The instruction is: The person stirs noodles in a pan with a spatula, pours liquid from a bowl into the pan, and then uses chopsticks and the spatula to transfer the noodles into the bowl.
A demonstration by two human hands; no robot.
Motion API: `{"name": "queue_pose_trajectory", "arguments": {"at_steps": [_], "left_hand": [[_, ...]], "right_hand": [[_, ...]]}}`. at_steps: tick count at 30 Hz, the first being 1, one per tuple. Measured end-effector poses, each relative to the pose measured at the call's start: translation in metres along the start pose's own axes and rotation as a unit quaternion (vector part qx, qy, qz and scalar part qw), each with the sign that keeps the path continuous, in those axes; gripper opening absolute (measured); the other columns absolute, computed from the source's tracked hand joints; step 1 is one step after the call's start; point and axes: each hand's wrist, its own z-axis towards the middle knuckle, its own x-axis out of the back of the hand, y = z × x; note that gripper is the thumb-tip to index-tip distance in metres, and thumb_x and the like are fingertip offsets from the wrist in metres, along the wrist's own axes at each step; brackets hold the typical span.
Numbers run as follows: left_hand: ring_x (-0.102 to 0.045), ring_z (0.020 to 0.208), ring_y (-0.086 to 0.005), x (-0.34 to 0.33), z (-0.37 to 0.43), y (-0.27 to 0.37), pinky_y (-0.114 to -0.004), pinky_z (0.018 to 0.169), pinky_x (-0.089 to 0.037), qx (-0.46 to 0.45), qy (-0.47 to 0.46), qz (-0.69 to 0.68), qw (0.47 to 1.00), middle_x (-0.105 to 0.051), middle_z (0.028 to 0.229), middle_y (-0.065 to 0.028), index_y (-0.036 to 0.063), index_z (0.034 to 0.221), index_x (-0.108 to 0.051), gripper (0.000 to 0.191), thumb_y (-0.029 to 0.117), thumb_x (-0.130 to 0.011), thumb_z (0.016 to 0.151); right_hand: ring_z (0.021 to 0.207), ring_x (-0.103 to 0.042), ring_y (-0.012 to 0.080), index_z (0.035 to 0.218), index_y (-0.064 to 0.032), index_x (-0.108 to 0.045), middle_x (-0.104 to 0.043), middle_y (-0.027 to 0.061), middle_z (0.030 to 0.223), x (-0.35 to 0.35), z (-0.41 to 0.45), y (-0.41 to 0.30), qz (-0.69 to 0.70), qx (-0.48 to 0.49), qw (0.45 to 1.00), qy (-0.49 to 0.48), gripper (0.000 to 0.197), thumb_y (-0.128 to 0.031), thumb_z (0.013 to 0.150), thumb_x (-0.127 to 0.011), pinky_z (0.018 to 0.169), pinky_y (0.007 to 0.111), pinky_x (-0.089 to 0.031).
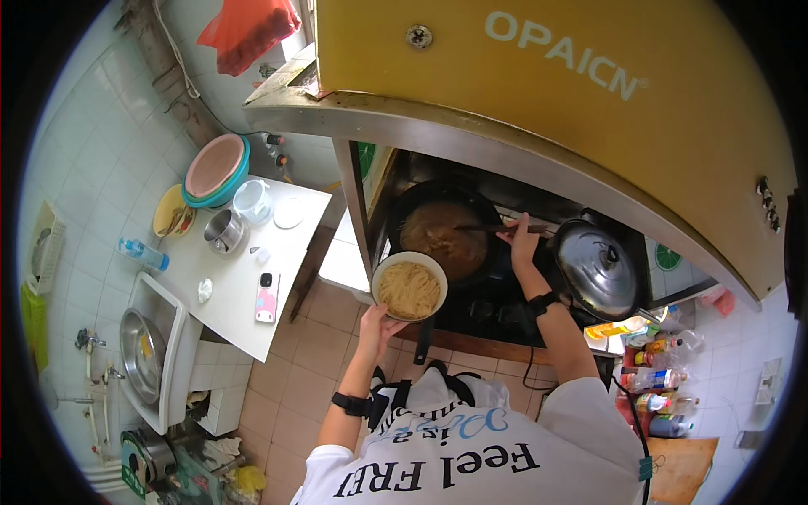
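Note:
My left hand (377, 331) holds a bowl of noodles (410, 288) by its near rim, tilted a little at the left front edge of a dark wok (404, 196). Brown broth with pale pieces and strands (445, 237) fills the wok on the stove. In my right hand (521, 238) are dark chopsticks (489, 228), their tips in the broth. The wok's black handle (425, 341) points toward me, below the bowl. A domed metal lid (596, 268) sits on the right side of the stove, right of my right hand.
A range hood (543, 82) overhangs the stove. Left stands a white table (243, 341) with a phone (266, 297), a metal pot (224, 231) and basins (218, 167). A sink (180, 341) holds a metal bowl. Several bottles (656, 379) stand at the right.

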Motion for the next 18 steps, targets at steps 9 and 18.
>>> {"name": "queue_pose_trajectory", "arguments": {"at_steps": [9, 18], "left_hand": [[-0.056, 0.100, -0.0321, 0.014, -0.021, 0.004, -0.039, 0.085, -0.048, -0.019, 0.039, -0.002, 0.999, -0.050, 0.115, -0.0209, -0.0075, 0.116, -0.037, 0.045, 0.025, -0.042, 0.086], [-0.058, 0.095, -0.0274, 0.022, -0.038, 0.007, -0.036, 0.080, -0.050, -0.029, 0.048, -0.021, 0.998, -0.050, 0.115, -0.0161, -0.0027, 0.120, -0.037, 0.046, 0.028, -0.046, 0.086]], "right_hand": [[0.063, -0.052, 0.0147, 0.076, -0.0013, -0.052, -0.048, 0.0061, 0.069, -0.029, -0.030, 0.052, -0.046, -0.016, 0.992, -0.113, 0.031, -0.029, 0.090, -0.047, 0.064, 0.033, -0.054], [0.065, -0.058, 0.0171, 0.077, 0.0012, -0.058, -0.055, 0.0081, 0.069, -0.048, -0.034, 0.076, -0.201, 0.072, 0.969, -0.125, 0.036, -0.029, 0.091, -0.045, 0.060, 0.029, -0.052]]}}
